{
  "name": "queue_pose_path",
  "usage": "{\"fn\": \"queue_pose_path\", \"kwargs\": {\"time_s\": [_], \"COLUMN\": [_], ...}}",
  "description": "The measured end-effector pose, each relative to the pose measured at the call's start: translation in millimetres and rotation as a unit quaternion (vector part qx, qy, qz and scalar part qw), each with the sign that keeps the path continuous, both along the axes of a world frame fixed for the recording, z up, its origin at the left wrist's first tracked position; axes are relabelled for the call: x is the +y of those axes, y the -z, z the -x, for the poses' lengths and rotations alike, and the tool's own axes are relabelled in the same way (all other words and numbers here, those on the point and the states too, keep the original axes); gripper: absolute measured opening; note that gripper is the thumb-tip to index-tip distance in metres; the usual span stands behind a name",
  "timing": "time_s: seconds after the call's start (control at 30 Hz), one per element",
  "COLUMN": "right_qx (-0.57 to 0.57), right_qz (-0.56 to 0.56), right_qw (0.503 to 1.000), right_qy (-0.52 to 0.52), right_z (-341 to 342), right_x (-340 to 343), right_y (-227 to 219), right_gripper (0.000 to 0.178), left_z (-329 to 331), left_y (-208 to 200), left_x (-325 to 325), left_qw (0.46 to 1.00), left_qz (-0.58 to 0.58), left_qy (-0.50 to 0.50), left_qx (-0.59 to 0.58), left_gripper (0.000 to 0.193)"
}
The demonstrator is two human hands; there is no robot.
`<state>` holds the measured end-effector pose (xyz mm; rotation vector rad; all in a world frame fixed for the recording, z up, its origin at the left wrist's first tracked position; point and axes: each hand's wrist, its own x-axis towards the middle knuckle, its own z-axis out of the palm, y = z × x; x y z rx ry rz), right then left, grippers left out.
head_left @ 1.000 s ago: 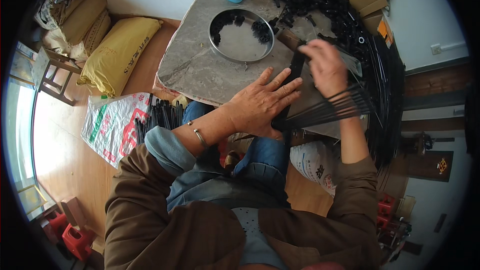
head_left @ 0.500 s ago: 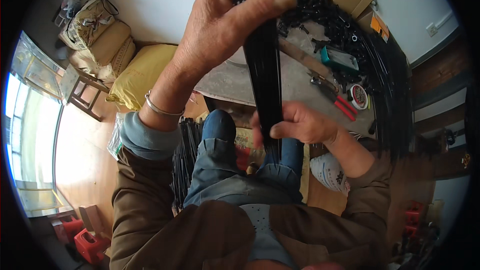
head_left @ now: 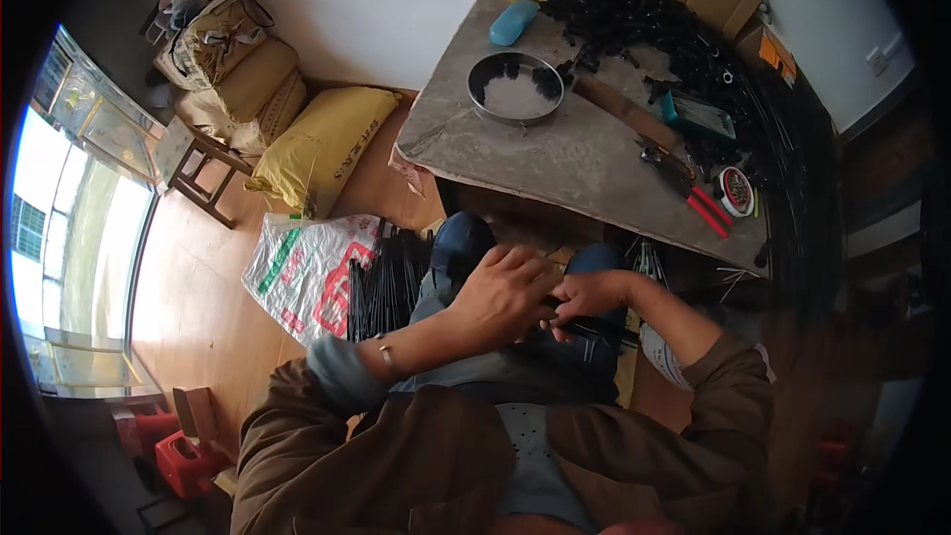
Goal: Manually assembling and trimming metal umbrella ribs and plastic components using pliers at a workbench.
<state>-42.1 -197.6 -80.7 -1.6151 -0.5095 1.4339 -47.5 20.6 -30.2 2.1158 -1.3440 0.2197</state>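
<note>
Both of my hands are close together over my lap. My left hand (head_left: 503,299) is closed, its fingers curled down beside the right; what lies in them is hidden. My right hand (head_left: 591,295) is closed on a bundle of thin black rods (head_left: 610,329), mostly covered by the hands, with its end showing past the right fingers. Beside my left knee stands a thick batch of similar black rods (head_left: 388,282).
On the grey table (head_left: 495,163) ahead are a round metal pan (head_left: 515,111), a blue case (head_left: 513,22), red-handled pliers (head_left: 705,208), a green tray (head_left: 699,115), a small round tub (head_left: 736,192) and heaped black parts (head_left: 634,25). A yellow sack (head_left: 327,144) lies left.
The black rod bundle, held upright between my hands, has come down to my lap. My left hand has dropped from high up to beside the right, uncovering the pan and blue case.
</note>
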Motion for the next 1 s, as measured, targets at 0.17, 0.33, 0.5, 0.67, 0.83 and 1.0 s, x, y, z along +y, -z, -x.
{"fn": "queue_pose_path", "kwargs": {"time_s": [0.17, 0.33, 0.5, 0.67, 0.83, 1.0], "right_qx": [-0.039, -0.543, -0.259, -0.316, -0.076, -0.155], "right_qz": [0.110, 0.076, -0.057, 0.073, -0.144, -0.025], "right_qw": [0.989, 0.836, 0.949, 0.898, 0.917, 0.942], "right_qy": [-0.089, -0.019, 0.173, 0.296, 0.363, 0.297], "right_z": [14, 37, 61, 54, 40, 86], "right_x": [19, 12, 23, 4, -3, 33], "right_y": [-19, -35, -106, -15, 111, 189], "right_gripper": [0.024, 0.026, 0.022, 0.051, 0.056, 0.036], "left_z": [-7, -10, -81, -88, -45, 2], "left_y": [78, 76, 11, -44, 26, 105], "left_x": [-7, -8, -33, -74, -81, -42], "left_qw": [0.734, 0.666, 0.807, 0.772, 0.781, 0.697], "left_qz": [-0.285, -0.246, -0.106, 0.158, 0.234, 0.299], "left_qy": [0.126, 0.133, 0.165, 0.210, 0.136, 0.037], "left_qx": [0.604, 0.692, 0.558, 0.579, 0.563, 0.651], "left_gripper": [0.031, 0.023, 0.024, 0.027, 0.028, 0.022]}}
